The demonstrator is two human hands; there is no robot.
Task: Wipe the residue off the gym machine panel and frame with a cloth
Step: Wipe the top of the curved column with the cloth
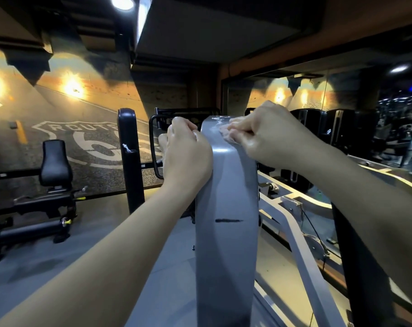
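Note:
A tall grey machine panel (226,244) rises in front of me and curves away at its top. White smeared residue (217,125) shows near the top, and a black streak (228,220) crosses the panel lower down. My left hand (186,156) grips the panel's left edge, fingers curled round it. My right hand (264,135) is on the upper right of the panel, its curled fingers pinching a small pale wad of cloth (225,135) pressed against the surface just below the residue. Most of the cloth is hidden under the fingers.
The grey frame bars (301,251) of the machine slope down to the right, with a cable and pulley beside them. A black upright post (129,161) and a black seat (56,164) stand to the left. A mirror wall (342,114) runs along the right.

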